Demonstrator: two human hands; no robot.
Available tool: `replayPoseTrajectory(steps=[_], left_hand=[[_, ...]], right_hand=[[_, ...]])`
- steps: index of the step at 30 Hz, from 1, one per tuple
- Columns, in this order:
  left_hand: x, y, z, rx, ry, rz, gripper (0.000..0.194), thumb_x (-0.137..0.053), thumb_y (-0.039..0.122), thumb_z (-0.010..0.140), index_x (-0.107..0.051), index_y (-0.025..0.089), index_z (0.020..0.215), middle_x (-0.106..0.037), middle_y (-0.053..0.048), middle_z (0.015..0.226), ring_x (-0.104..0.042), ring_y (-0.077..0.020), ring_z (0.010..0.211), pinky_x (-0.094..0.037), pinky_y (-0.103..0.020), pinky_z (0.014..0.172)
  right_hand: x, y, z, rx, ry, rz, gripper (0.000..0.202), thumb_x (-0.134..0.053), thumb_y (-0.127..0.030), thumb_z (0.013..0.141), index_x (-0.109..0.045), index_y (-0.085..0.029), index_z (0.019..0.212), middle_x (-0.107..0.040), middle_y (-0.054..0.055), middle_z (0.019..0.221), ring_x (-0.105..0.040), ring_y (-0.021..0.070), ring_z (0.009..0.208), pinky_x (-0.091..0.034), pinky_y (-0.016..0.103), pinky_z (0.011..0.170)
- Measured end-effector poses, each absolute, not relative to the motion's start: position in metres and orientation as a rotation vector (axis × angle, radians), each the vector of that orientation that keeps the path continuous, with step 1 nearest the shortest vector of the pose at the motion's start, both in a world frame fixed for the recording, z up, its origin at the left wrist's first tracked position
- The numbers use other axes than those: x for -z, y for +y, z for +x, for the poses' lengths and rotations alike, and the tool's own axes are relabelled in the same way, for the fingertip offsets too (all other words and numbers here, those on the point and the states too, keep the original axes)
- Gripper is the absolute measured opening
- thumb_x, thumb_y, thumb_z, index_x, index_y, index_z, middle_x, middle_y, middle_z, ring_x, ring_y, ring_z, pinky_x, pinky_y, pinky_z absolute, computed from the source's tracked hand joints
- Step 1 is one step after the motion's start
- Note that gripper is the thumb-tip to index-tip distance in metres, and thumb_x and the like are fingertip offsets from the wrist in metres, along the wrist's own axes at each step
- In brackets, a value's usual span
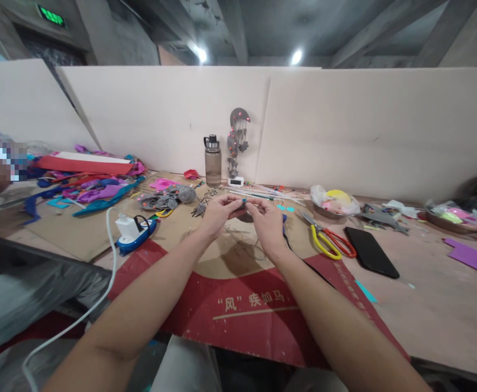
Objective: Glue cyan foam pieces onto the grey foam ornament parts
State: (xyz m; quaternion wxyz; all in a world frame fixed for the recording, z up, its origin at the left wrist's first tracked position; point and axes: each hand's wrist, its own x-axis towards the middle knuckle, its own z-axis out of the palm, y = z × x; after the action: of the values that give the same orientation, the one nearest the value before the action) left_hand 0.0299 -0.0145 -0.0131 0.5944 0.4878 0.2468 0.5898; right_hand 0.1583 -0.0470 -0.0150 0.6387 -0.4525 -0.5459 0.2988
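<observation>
My left hand (217,215) and my right hand (268,222) meet above the cardboard mat (234,250), thumbs and fingers pinched. Between the fingertips is a small dark grey piece (244,204) with a blue spot at its top, mostly covered by my fingers, so its shape is unclear. A thin thread-like loop shows on the mat just under my right hand. To the right of that hand lie scissors (324,239) with one yellow and one red-orange handle. Grey felt pieces (157,201) and a ball of grey yarn (187,194) lie beyond my left hand.
A water bottle (213,166) and a grey crescent hanging ornament (239,117) stand by the white partition. A blue power strip (136,239) with a white charger sits left, a black phone (371,252) right. Coloured felt (87,163) heaps near another person at far left.
</observation>
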Motion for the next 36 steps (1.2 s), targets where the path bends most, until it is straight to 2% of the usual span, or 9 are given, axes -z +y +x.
replayPoseTrajectory(steps=[6,12,20,25,29,36], left_hand=[[0.015,-0.014,0.029,-1.354,0.575,1.151,0.027,-0.085,0.028,0.061,-0.067,0.013,0.073,-0.067,-0.001,0.074,-0.064,-0.0121,0.074,-0.057,-0.037,0.086],[0.015,-0.016,0.03,-1.337,0.57,1.156,0.027,-0.084,0.029,0.061,-0.067,0.013,0.074,-0.066,-0.001,0.075,-0.064,-0.0127,0.075,-0.056,-0.039,0.087],[0.011,-0.014,0.022,-1.241,0.613,1.266,0.029,-0.083,0.033,0.063,-0.068,0.013,0.076,-0.067,-0.001,0.077,-0.064,-0.012,0.073,-0.056,-0.035,0.084],[0.004,-0.013,0.01,-1.125,0.665,1.407,0.034,-0.083,0.039,0.064,-0.068,0.012,0.079,-0.07,-0.005,0.079,-0.067,-0.0148,0.073,-0.057,-0.034,0.079],[-0.002,-0.014,0.006,-1.073,0.634,1.453,0.037,-0.083,0.037,0.064,-0.063,0.013,0.083,-0.07,-0.006,0.077,-0.069,-0.0167,0.073,-0.057,-0.032,0.075],[0.001,-0.01,0.0,-1.012,0.56,1.465,0.049,-0.083,0.034,0.066,-0.05,0.019,0.098,-0.07,-0.002,0.072,-0.071,-0.0189,0.067,-0.058,-0.034,0.069]], right_hand=[[0.014,-0.048,0.158,-0.691,-1.219,-1.016,0.023,-0.062,-0.038,0.076,-0.068,-0.018,0.086,-0.07,0.003,0.079,-0.062,0.0161,0.073,-0.048,0.029,0.07],[0.015,-0.046,0.157,-0.714,-1.226,-1.002,0.025,-0.06,-0.041,0.077,-0.063,-0.018,0.085,-0.067,0.002,0.075,-0.059,0.0146,0.068,-0.047,0.027,0.064],[0.006,-0.049,0.162,-0.857,-1.265,-1.009,0.021,-0.061,-0.038,0.073,-0.06,-0.017,0.077,-0.061,-0.002,0.068,-0.05,0.0099,0.059,-0.039,0.022,0.055],[-0.001,-0.052,0.168,-1.017,-1.334,-1.032,0.023,-0.065,-0.039,0.07,-0.059,-0.017,0.075,-0.057,-0.004,0.065,-0.035,0.0046,0.047,-0.024,0.02,0.044],[-0.004,-0.053,0.17,-1.136,-1.308,-1.02,0.029,-0.07,-0.041,0.066,-0.055,-0.019,0.077,-0.052,-0.006,0.061,-0.027,0.0031,0.043,-0.016,0.019,0.04],[-0.006,-0.055,0.174,-1.219,-1.401,-0.973,0.037,-0.07,-0.037,0.067,-0.059,-0.023,0.1,-0.045,-0.011,0.057,-0.024,0.0038,0.042,-0.016,0.019,0.04]])
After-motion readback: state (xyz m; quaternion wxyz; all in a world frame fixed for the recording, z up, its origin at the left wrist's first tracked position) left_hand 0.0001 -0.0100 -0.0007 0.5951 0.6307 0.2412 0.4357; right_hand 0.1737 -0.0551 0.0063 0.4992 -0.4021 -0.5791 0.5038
